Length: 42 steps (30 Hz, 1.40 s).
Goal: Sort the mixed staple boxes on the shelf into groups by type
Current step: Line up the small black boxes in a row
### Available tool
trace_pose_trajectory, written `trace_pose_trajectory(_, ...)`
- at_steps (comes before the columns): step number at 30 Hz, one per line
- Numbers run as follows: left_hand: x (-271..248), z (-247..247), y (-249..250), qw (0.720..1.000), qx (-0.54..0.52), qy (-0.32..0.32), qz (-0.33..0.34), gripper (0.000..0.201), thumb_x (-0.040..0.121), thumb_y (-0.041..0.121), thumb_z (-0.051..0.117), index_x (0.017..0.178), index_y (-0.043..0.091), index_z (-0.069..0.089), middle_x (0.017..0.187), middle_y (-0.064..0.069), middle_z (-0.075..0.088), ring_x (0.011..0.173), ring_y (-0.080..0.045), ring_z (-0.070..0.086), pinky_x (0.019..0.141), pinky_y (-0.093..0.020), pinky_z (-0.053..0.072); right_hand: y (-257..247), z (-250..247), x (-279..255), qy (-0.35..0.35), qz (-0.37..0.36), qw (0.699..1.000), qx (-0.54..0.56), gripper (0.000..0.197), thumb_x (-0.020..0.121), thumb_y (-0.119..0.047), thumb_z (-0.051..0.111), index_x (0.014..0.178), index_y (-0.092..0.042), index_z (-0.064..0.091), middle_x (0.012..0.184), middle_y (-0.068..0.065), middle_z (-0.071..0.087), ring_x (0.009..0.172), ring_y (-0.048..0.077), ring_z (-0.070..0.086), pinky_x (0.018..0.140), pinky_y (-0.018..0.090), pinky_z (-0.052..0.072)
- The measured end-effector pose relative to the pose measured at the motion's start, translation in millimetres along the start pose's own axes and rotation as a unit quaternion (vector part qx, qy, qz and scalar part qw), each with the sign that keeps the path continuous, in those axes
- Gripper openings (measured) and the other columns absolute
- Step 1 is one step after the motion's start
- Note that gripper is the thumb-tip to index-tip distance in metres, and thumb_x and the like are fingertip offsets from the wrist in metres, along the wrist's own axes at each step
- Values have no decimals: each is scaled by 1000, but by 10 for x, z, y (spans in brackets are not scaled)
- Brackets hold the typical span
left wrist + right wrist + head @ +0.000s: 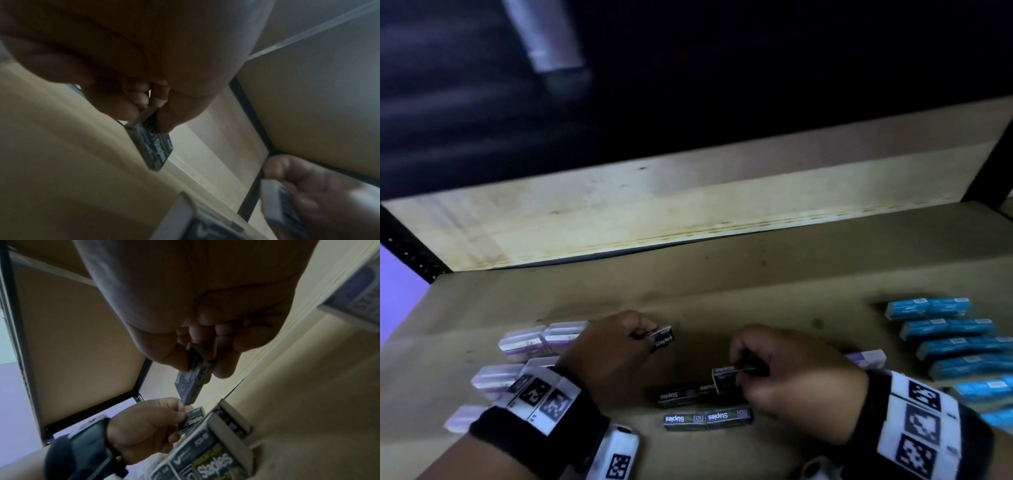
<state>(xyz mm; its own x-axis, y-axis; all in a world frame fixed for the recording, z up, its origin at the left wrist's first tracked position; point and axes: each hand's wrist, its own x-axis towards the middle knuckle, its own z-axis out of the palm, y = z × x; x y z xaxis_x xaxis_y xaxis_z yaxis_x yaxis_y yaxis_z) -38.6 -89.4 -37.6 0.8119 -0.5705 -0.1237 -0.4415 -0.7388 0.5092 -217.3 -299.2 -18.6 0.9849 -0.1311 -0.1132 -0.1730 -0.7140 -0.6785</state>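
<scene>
Seen from the head camera, the left hand (613,349) pinches a black staple box (662,337) at one end, lifted clear of the brown shelf (722,291). The right hand (787,373) pinches a second black staple box (724,378) just over the black boxes (707,407) lying in two short rows at the front middle. Pink-and-white boxes (530,346) sit grouped at the left, partly hidden behind the left wrist. Blue boxes (955,342) lie in stacked rows at the right, well apart from the black ones. One pale lilac box (866,358) pokes out behind the right hand.

From the left wrist, thumb and fingers (131,100) close on the top end of the black staple box (152,144), which hangs tilted above the shelf (51,162). The right hand (320,186) shows blurred at lower right, with its own box.

From the right wrist, the fingers (226,353) and thumb nip the second black staple box (191,379) by its upper end. Beyond it the left hand (148,426) holds its box (193,420), near but apart. Black boxes (205,456) on the shelf fill the lower foreground.
</scene>
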Motion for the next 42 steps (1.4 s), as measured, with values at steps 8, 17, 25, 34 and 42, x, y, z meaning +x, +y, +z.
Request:
trace_pose_trajectory(8,-64,1,-82,999,14,-15,48,14,82,30,68,84,44,67,78,31,65,76,11,60,62,-8,38,-69,67,75,24,30,999,1,44,81,-28,62,102,-65,51,105,-32,67,97,-11,61,91,20,48)
trace_pose_trajectory(17,-118,102,-140,996,-31,-44,70,25,79,31,67,94,50,67,88,28,68,83,10,62,80,-21,50,-128,132,173,33,41,998,-44,45,79,-28,61,105,-63,52,99,-35,66,95,-11,60,84,14,46)
trace_pose_trajectory(25,-161,130,-137,994,-18,-82,76,20,82,29,67,99,38,71,89,24,70,83,10,62,78,-14,47,-148,149,313,39,75,990,-115,40,85,-26,66,121,-43,64,113,-23,69,106,0,61,91,24,47)
trace_pose_trajectory(34,-175,184,-134,992,-4,-99,77,28,72,37,61,99,44,65,87,27,67,84,10,60,79,-17,47,-223,112,387,-31,63,976,-208,30,85,-26,59,113,-36,65,113,-16,65,105,5,57,83,23,42)
trace_pose_trajectory(42,-136,218,-100,993,-12,-84,79,31,68,44,60,99,51,60,85,29,65,81,11,59,76,-16,48,-145,109,486,-53,53,974,-212,25,75,-29,59,98,-39,62,101,-16,62,94,4,57,73,23,38)
